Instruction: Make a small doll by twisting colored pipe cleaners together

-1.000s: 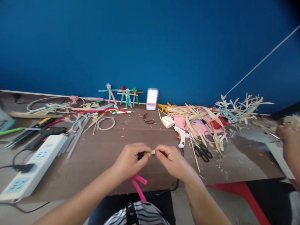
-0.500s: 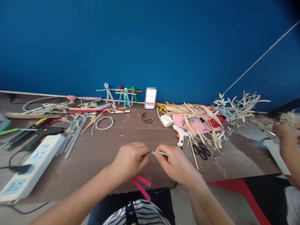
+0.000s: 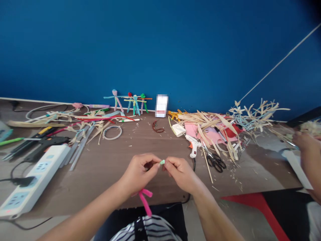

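My left hand (image 3: 140, 172) is closed round a pink pipe cleaner (image 3: 144, 199) whose two ends hang down below the fist. My right hand (image 3: 180, 172) pinches a short light-green pipe cleaner (image 3: 162, 162), and only its tip shows between the two hands. Both hands meet over the near edge of the brown table (image 3: 112, 167). Beyond them, against the blue wall, stand small pipe-cleaner figures (image 3: 130, 102).
A white power strip (image 3: 32, 179) lies at the left beside pens, glue sticks and a black glue gun (image 3: 42, 147). A white glue gun (image 3: 193, 145), black scissors (image 3: 217, 163) and a heap of dried straw strips (image 3: 220, 127) lie right. Another person's hand (image 3: 304, 142) works at the far right.
The green piece, drawn out as a short strip half a second ago, is now only a tip between my fingers. The pink ends have swung closer under my left hand.
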The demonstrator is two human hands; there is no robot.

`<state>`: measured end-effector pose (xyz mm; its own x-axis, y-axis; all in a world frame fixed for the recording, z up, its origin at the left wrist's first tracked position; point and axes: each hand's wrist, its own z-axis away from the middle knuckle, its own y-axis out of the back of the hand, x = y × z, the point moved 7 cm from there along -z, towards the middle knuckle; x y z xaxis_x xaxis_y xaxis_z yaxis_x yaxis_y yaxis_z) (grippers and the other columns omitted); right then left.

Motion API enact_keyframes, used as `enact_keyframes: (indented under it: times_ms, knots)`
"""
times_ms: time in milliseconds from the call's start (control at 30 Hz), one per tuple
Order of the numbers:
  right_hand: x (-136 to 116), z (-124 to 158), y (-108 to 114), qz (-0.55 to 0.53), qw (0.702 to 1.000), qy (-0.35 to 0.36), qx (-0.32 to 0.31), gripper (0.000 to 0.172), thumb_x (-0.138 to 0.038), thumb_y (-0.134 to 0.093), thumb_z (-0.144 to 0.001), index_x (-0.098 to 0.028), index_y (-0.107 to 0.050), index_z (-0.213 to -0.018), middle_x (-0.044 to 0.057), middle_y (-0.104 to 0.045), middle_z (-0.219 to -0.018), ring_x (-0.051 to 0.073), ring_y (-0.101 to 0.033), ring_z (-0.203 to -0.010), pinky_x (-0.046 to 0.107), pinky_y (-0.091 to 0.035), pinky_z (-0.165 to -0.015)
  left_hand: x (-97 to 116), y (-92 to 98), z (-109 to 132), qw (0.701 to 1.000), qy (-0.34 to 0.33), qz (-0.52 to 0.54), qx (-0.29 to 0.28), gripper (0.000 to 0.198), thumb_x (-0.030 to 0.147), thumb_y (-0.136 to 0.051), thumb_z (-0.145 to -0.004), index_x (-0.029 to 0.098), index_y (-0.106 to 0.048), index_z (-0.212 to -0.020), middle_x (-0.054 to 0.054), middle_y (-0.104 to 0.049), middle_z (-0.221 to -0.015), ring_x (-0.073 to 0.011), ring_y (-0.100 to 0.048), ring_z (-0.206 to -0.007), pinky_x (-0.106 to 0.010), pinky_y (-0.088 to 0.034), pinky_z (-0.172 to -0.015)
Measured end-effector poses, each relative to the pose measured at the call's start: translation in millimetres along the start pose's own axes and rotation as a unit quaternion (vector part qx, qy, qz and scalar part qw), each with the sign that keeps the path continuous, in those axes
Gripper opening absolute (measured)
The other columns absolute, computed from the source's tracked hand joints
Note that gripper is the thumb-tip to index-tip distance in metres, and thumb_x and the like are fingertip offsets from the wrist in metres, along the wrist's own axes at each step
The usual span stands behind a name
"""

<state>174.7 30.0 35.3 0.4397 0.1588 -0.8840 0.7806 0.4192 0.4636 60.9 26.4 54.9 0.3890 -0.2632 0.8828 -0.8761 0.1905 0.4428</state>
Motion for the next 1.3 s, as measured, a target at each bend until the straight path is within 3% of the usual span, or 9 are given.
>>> enact_keyframes:
  times_ms: [233,433,533,700,867,967,1100,1300]
  knots:
    - [-13.5,8.2,-13.1,0.147,0.989,0.024,-0.005,0.024,-0.023,-0.032,-0.086,-0.017,-0.05,-0.072,-0.001,-0.052,-0.06,0.009,-0.043,-0.053,0.021,-0.025,-0.05,3.9,-1.4,3.1,0.97,-0.084,-0.224,0.04,0.016,0.018,-0.046,-0.077,0.017,-0.061,-0.075,-0.001,-0.06,-0.067,-0.0122,-0.053,-0.065,-0.021,-0.038,-0.059]
    - [-26.8,12.5,-2.9,0.28,0.959,0.044,-0.01,0.016,-0.021,-0.04,-0.082,-0.018,-0.05,-0.071,0.001,-0.055,-0.06,0.012,-0.046,-0.056,0.023,-0.023,-0.053,6.3,-8.9,4.1,0.919,-0.148,-0.365,-0.024,0.019,0.019,-0.043,-0.079,0.019,-0.059,-0.07,-0.002,-0.055,-0.064,-0.0136,-0.049,-0.062,-0.021,-0.033,-0.052]
    - [-28.8,8.4,10.4,0.261,0.965,0.039,0.0,0.019,-0.022,-0.039,-0.083,-0.017,-0.052,-0.069,-0.001,-0.053,-0.058,0.01,-0.044,-0.054,0.023,-0.023,-0.052,9.0,-7.9,3.5,0.922,-0.165,-0.345,-0.056,0.02,0.018,-0.042,-0.081,0.019,-0.06,-0.072,-0.002,-0.055,-0.064,-0.0134,-0.049,-0.063,-0.021,-0.033,-0.053]
    - [-16.0,-6.0,17.7,0.093,0.995,0.035,-0.009,0.018,-0.025,-0.043,-0.081,-0.016,-0.052,-0.068,-0.003,-0.048,-0.058,0.008,-0.041,-0.054,0.019,-0.029,-0.053,13.1,-3.1,2.8,0.97,-0.148,-0.171,-0.091,0.018,0.017,-0.044,-0.08,0.018,-0.062,-0.079,-0.002,-0.058,-0.069,-0.0121,-0.053,-0.068,-0.021,-0.038,-0.061]
    - [4.3,-13.4,-1.3,-0.054,0.998,0.006,-0.039,0.022,-0.028,-0.04,-0.082,-0.016,-0.049,-0.066,-0.005,-0.042,-0.054,0.007,-0.038,-0.049,0.018,-0.031,-0.05,1.2,1.2,0.2,0.997,-0.052,-0.046,-0.038,0.017,0.019,-0.046,-0.078,0.016,-0.063,-0.076,-0.001,-0.058,-0.065,-0.0097,-0.052,-0.06,-0.019,-0.038,-0.055]
    - [8.0,-9.8,-9.1,-0.033,0.999,-0.004,-0.003,0.028,-0.029,-0.035,-0.085,-0.016,-0.047,-0.064,-0.004,-0.042,-0.052,0.007,-0.038,-0.048,0.018,-0.03,-0.049,-5.0,3.0,-0.4,0.997,-0.03,-0.076,0.012,0.017,0.02,-0.046,-0.078,0.016,-0.062,-0.074,0.0,-0.058,-0.064,-0.0099,-0.051,-0.059,-0.02,-0.037,-0.055]
    - [-1.5,-0.4,-15.3,0.068,0.997,0.012,0.026,0.026,-0.026,-0.032,-0.086,-0.016,-0.049,-0.068,-0.002,-0.047,-0.057,0.009,-0.042,-0.053,0.02,-0.028,-0.051,-5.4,2.5,-0.5,0.979,-0.045,-0.197,0.036,0.016,0.021,-0.046,-0.078,0.018,-0.061,-0.073,-0.001,-0.059,-0.067,-0.0119,-0.052,-0.064,-0.022,-0.036,-0.058]
    - [-21.3,8.6,-9.5,0.228,0.973,0.032,0.006,0.016,-0.02,-0.04,-0.082,-0.017,-0.05,-0.07,-0.001,-0.053,-0.06,0.01,-0.044,-0.054,0.022,-0.023,-0.051,-1.6,-4.0,0.4,0.932,-0.116,-0.344,-0.003,0.02,0.02,-0.042,-0.08,0.018,-0.06,-0.071,-0.002,-0.055,-0.066,-0.0137,-0.05,-0.066,-0.022,-0.033,-0.054]
